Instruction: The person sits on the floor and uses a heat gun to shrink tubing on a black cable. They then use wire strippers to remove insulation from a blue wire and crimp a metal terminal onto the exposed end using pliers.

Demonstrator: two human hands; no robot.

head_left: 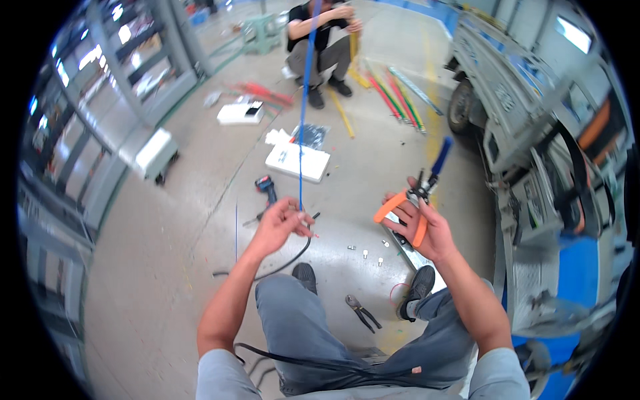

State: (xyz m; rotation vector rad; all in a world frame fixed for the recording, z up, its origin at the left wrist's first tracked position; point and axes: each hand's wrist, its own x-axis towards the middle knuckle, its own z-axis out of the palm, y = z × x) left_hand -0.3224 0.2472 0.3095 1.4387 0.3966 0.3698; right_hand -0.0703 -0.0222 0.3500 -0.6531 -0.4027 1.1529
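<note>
On a workshop floor (200,293), we judged the wiring work to be partway along. The long blue wire (304,120) ran from the top of our view down to the left hand (280,223), whose fingers were pinched on its lower end. A black cable (293,259) curved beneath that hand, and a small reddish tip showed just beside it; we could not tell which line it belonged to. The right hand (435,230) gripped an orange-handled tool (419,195), its handles spread, well apart from the wire, so no cut or crimp was being made. Metal fittings (365,254) lay loose between the feet; joining wire and fitting appeared to be left undone, though we could not see the far end.

By count, from the biggest down: we saw one grey vehicle (510,87) at right, one crouching co-worker (321,57) ahead, one bundle of coloured strips (400,100) too blurred to number, and two white boxes (297,162). Then came one blue wire in the grip, one black cable under it, one cordless drill (268,189), one orange-handled tool, one dark-handled pair of pliers (363,314) on the floor, and, smallest, four fittings.
</note>
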